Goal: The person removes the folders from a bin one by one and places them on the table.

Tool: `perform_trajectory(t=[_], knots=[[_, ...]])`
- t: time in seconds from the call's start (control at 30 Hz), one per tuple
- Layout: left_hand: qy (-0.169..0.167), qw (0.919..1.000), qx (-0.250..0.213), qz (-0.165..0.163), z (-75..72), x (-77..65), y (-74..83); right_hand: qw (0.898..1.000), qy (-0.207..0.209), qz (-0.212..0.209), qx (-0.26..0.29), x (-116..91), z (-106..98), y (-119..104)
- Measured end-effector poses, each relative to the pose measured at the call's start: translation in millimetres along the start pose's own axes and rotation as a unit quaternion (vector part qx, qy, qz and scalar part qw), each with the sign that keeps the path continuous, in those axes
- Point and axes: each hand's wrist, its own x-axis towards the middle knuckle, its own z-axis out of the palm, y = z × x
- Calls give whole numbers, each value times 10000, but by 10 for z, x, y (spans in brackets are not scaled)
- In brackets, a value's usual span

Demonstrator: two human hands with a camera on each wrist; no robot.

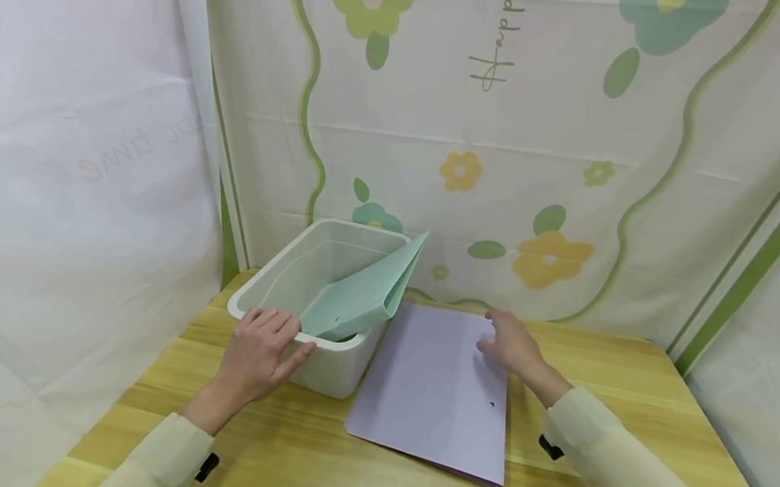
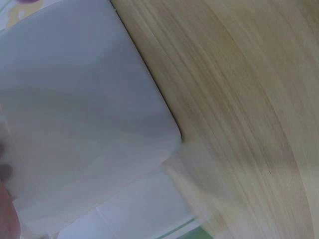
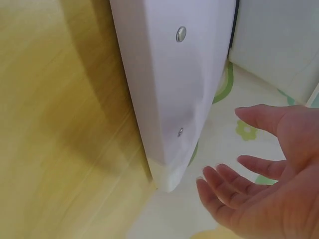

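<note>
My left hand grips the near rim of a white plastic bin, its fingers curled over the edge. In the left wrist view the bin's wall fills much of the picture, with only a bit of the hand at the left edge. A mint green file folder leans inside the bin, its upper end sticking out past the right rim. Right of the bin, a lilac file folder lies on the table. Over its far right edge is my right hand, fingers loosely bent and holding nothing; metal rivets show on the folder's spine.
The wooden table carries the bin and folder. A white curtain with printed flowers hangs right behind it, and another white sheet hangs on the left. Dark pieces are at both sleeve cuffs.
</note>
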Motion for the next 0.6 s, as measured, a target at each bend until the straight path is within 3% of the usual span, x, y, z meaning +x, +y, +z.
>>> perform_trajectory(t=[0.3,0.6], knots=[[-71,10000,-3,-13,-17,9,12,9974,430,-514,-272,-71,-66,-35],[9,10000,12,38,-11,15,8,9948,625,-786,-159,-126,-179,-87]])
